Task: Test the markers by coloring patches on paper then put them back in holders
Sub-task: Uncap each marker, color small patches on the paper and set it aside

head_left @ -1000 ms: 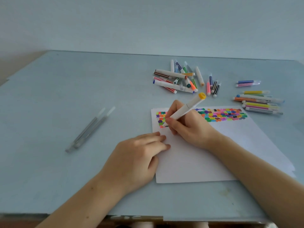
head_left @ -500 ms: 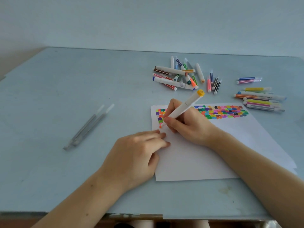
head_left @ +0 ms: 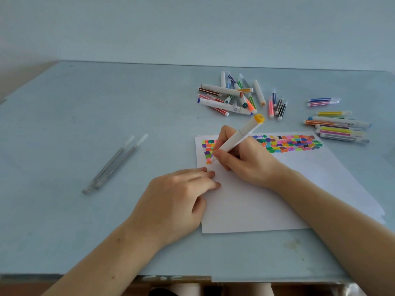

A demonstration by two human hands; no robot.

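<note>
On the near-left corner of the paper (head_left: 267,199), the right hand (head_left: 245,163) pinches a white marker (head_left: 235,137) with a yellow end cap, its tip down at the bottom of the left column of coloured patches (head_left: 288,144). The left hand (head_left: 177,199) rests with loosely curled fingers on the paper's left edge, holding the sheet flat and gripping nothing.

The step in hand looks to be the colouring of a test patch with this marker. The next move probably calls for lifting the tip, capping it and carrying the marker to a holder; no holder can be made out with certainty, though 2 clear tube-like items (head_left: 115,165) lie on the desk (head_left: 85,114) well to the left.

Beyond the paper's far edge sits a jumbled pile of markers (head_left: 233,97), with 4 short ones (head_left: 277,106) just to its right and a tidier group (head_left: 337,127) at the far right, near the sheet's far-right corner. Most of the sheet below the patches is blank, giving room to colour. The paper's near edge lies close to the desk's front edge, so the forearms have little room there; the left half of the desk is more open for a reach.
</note>
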